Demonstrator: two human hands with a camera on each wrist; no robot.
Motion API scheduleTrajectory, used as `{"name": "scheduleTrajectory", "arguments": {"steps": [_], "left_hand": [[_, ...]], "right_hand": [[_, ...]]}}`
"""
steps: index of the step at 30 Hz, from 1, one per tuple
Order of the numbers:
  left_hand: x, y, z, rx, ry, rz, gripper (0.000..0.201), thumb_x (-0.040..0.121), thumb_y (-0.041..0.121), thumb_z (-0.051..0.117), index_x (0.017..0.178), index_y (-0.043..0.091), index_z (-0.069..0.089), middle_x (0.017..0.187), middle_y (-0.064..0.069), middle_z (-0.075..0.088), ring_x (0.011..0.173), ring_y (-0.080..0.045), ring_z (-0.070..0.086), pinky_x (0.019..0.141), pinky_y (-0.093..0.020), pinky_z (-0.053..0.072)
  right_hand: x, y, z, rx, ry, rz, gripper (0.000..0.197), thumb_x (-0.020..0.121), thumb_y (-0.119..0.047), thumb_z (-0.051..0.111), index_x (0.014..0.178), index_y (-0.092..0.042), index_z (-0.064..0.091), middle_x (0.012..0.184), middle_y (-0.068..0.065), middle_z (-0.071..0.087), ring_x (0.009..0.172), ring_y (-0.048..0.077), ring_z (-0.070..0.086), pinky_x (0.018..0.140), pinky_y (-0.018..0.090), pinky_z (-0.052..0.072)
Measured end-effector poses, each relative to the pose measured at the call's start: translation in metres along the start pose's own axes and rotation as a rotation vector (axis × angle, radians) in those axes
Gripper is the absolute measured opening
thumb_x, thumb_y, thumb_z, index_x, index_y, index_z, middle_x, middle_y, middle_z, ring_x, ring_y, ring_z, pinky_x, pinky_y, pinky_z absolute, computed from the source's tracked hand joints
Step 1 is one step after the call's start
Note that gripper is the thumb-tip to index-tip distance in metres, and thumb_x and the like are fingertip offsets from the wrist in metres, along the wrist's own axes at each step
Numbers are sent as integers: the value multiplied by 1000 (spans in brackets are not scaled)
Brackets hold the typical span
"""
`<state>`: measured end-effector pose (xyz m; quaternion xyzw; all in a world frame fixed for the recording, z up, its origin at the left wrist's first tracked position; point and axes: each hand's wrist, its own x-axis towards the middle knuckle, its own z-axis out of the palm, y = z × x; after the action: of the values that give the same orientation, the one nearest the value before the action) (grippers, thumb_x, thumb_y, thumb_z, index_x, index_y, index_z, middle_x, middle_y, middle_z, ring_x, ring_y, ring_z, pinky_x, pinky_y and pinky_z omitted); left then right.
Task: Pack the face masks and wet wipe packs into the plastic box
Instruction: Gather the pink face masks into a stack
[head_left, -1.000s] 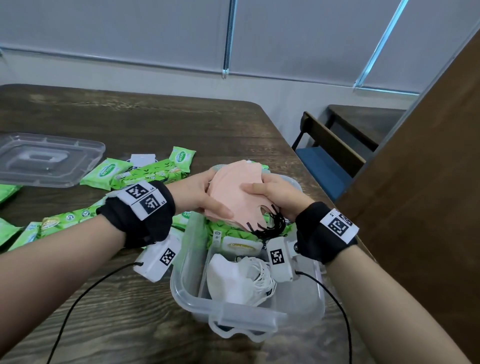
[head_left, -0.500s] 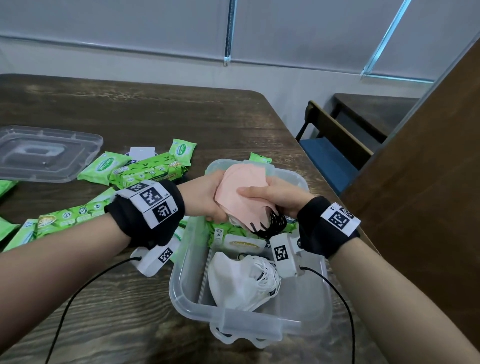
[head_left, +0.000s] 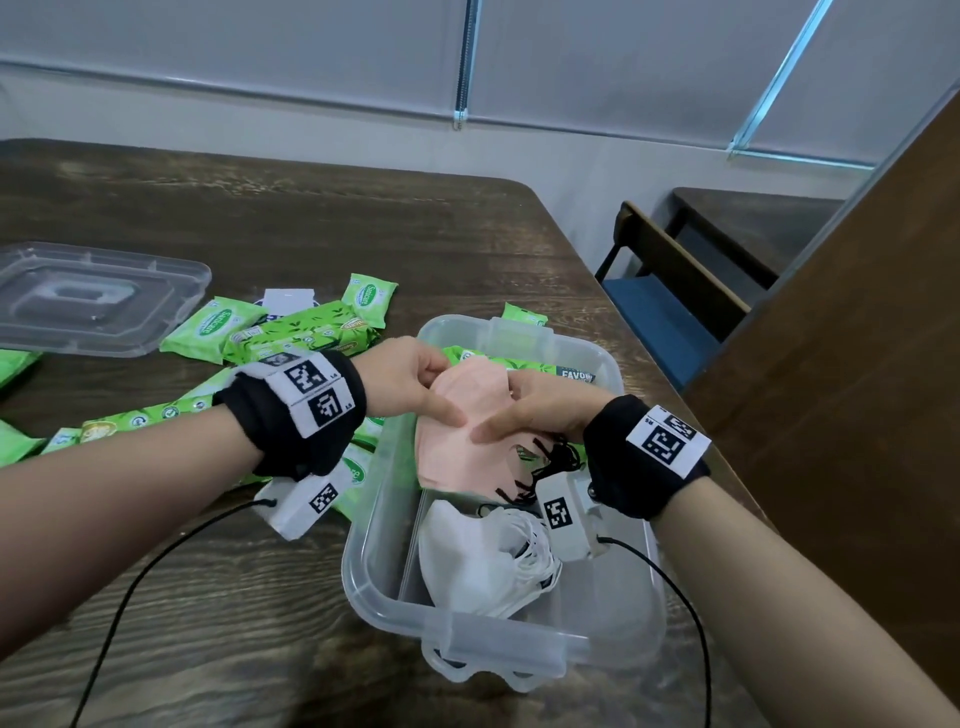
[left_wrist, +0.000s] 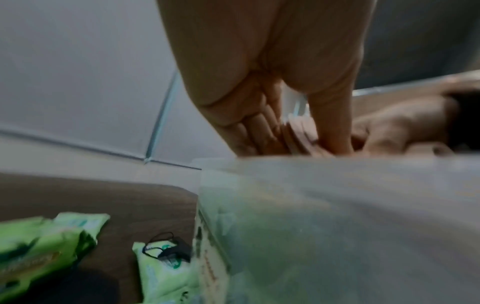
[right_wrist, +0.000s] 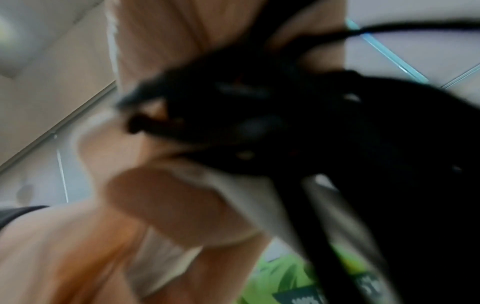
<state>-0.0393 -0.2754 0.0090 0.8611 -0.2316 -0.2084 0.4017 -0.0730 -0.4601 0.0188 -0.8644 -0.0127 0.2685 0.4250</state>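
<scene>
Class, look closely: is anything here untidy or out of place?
Yes. Black ear loops dangle tangled from the pink face mask stack both hands hold. Green wet wipe packs still lie scattered on the dark wooden table, outside the clear plastic box.

Clear glossy plastic box, soft matt pink cloth masks, glossy green wipe packs, grained wooden table.

Head view sharp, even soft daylight, faint sheen on tabletop, straight lines bowing near frame edges. Both wrist views dim, grainy, smeared; box wall just foggy blur, black straps totally out of focus.
</scene>
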Motion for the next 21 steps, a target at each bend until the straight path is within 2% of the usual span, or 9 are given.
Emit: {"name": "scheduleTrajectory", "arguments": {"steps": [2,5,7,10,11,13,15,18,21], "left_hand": [[-2,0,4,155,-16,23,57,49,52,79,90,16,63,86,-8,72,82,-27,67,81,-44,53],[-4,1,10,406,-19,80,48,70,38,79,106,17,54,79,2,67,70,-15,59,73,-34,49],[-4,-2,14,594,-62,112,56,77,39,73,121,15,47,86,2,64,78,-16,57,78,-31,45],[-2,-10,15,808,-173,106,64,83,38,65,136,19,34,100,6,68,99,-12,54,110,-30,21],[-1,-11,15,808,-174,101,62,84,34,63,137,21,34,101,8,68,102,-10,54,112,-30,15],[2,-12,15,832,-160,89,60,82,24,62,137,24,36,116,9,59,119,-12,47,113,-36,8],[7,-11,15,918,-111,65,68,80,18,61,140,25,31,140,0,36,137,-18,24,115,-44,5],[13,-16,14,807,17,-11,81,76,11,61,145,22,20,154,-6,10,144,-24,7,117,-49,11],[22,-28,12,554,134,-56,83,76,6,62,146,19,18,155,-6,9,141,-26,20,110,-48,30]], "right_hand": [[0,1,3,-97,-52,62,38,75,-16,78,110,-9,66,106,10,70,99,27,66,91,39,53],[2,5,9,-167,-86,191,15,79,-18,75,86,-12,64,77,3,66,67,18,64,60,23,54],[6,12,14,-221,-106,245,14,81,-17,73,77,-17,59,65,1,64,53,13,57,50,18,46],[16,23,27,-281,-189,327,8,85,-12,68,85,-14,60,70,9,64,54,15,52,55,20,44],[18,26,31,-333,-223,351,8,85,-13,68,92,-12,63,72,8,63,55,15,51,54,20,42],[26,31,38,-579,-307,376,34,85,-25,69,112,-5,64,93,8,66,73,19,55,64,23,42],[35,34,46,-730,-384,412,48,86,-32,67,122,-1,59,111,12,66,88,23,58,77,26,39],[44,43,62,-719,-493,559,33,93,-29,60,99,3,59,71,5,62,61,19,56,73,28,39],[50,54,80,-681,-517,606,22,96,-21,56,98,1,58,54,2,58,59,17,48,66,29,40]]}}
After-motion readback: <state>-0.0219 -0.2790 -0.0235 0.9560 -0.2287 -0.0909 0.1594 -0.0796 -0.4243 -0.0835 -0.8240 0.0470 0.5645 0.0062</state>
